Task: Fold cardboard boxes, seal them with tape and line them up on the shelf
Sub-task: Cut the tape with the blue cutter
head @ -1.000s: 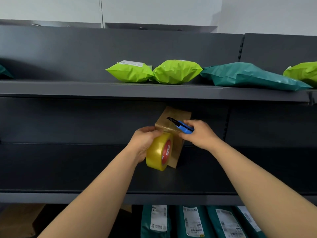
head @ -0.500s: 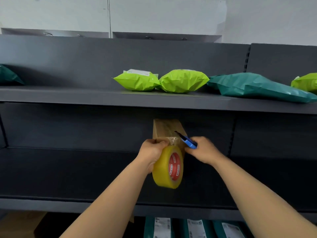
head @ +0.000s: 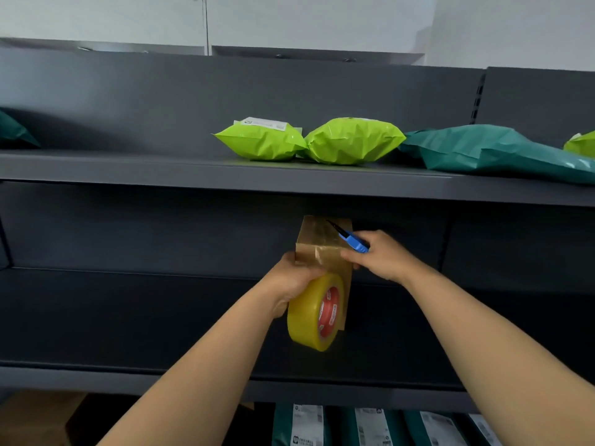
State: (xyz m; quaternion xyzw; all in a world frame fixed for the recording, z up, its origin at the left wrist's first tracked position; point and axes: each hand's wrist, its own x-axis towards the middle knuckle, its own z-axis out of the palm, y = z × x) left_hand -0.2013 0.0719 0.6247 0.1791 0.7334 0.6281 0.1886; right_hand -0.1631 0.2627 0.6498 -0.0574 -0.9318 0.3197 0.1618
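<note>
Cardboard box (head: 322, 239) before grey shelving (head: 161, 175): left hand (head: 293, 281) grips tape roll (head: 312, 313), right hand (head: 386, 257) cutter (head: 352, 241).

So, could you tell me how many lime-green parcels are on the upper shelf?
3: left lime parcel and middle lime parcel lie together mid-shelf; third lime parcel is cut off at the right edge. More may be hidden.

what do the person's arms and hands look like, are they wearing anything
The left forearm and right forearm are bare, with no sleeve in view. The left hand and right hand have no gloves; no watch, bracelet or ring shows on the visible sides.
</note>
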